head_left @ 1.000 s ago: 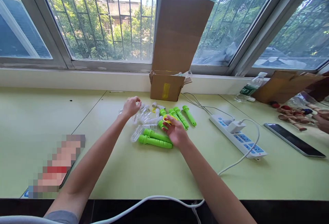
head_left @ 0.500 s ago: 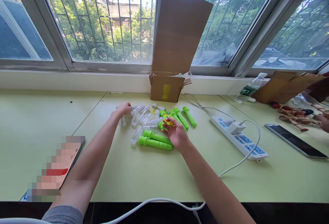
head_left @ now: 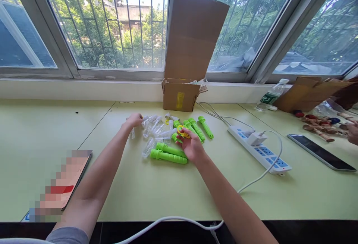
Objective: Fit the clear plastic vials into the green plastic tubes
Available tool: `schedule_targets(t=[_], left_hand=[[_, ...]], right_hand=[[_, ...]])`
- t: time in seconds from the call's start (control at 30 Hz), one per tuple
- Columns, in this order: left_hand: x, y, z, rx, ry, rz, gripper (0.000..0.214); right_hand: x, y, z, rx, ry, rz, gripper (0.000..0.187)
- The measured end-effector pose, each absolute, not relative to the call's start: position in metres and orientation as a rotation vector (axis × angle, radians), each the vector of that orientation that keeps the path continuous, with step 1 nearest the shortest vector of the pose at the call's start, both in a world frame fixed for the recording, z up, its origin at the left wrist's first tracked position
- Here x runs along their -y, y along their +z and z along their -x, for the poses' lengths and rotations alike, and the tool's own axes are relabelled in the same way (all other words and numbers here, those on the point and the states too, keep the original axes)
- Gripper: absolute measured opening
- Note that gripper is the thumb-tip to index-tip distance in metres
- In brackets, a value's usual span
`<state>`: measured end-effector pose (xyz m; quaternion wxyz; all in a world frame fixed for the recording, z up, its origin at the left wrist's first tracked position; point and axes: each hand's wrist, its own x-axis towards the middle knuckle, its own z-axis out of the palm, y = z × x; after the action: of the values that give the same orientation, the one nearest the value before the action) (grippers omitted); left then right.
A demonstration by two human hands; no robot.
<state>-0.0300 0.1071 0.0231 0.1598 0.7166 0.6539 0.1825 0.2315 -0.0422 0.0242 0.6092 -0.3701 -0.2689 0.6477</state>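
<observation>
Yellow rings in the right hand, left hand at the clear plastic tubes

The two hands are well apart at the middle of the frame. The right hand, palm turned partly up, has its thumb and fingers closed on the yellow rings, just right of the frame's centre. The left hand reaches to the left end of the clear tubes, back of the hand towards the camera; its fingertips are hidden, so whether they grip a piece cannot be told. One clear tube shows just below it.

The clear tubes lie in a loose heap between the hands. Green threaded plastic tubes lie around the right hand: two side by side below the heap, the others above and to the right of the hand.

An open cardboard box stands at upper centre against the window sill, its flap raised. Right of centre, a white power strip lies slantwise on the pale green table with a charger plugged in. Farther right are a dark-screened phone, a water bottle and wooden toys; another person's hand is beside these at the right edge. A phone with a blurred screen lies at lower left.
</observation>
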Motion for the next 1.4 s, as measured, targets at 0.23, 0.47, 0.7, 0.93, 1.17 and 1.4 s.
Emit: schedule_targets(t=[0.23,0.47,0.7,0.93,1.17,1.4], left_hand=[[-0.110,0.024,0.024,-1.954,0.247,-1.994,0.006],[-0.106,0.032,0.020,-2.011,0.304,-2.031,0.012],[-0.081,0.064,0.010,-1.823,0.703,-2.173,0.042],[-0.019,0.081,-0.030,-1.263,0.984,-2.167,0.039],[0.030,0.058,-0.044,-0.960,0.857,-2.062,0.035],[0.039,0.038,-0.043,-0.911,0.902,-1.962,0.039]], right_hand=[[0.042,0.024,-0.232,0.612,1.501,0.859,0.017],[0.040,0.024,-0.232,0.624,1.495,0.867,0.019],[0.043,0.025,-0.229,0.681,1.457,0.891,0.018],[0.042,0.024,-0.228,0.687,1.433,0.902,0.020],[0.042,0.020,-0.224,0.718,1.380,0.942,0.031],[0.043,0.015,-0.218,0.785,1.352,0.947,0.032]])
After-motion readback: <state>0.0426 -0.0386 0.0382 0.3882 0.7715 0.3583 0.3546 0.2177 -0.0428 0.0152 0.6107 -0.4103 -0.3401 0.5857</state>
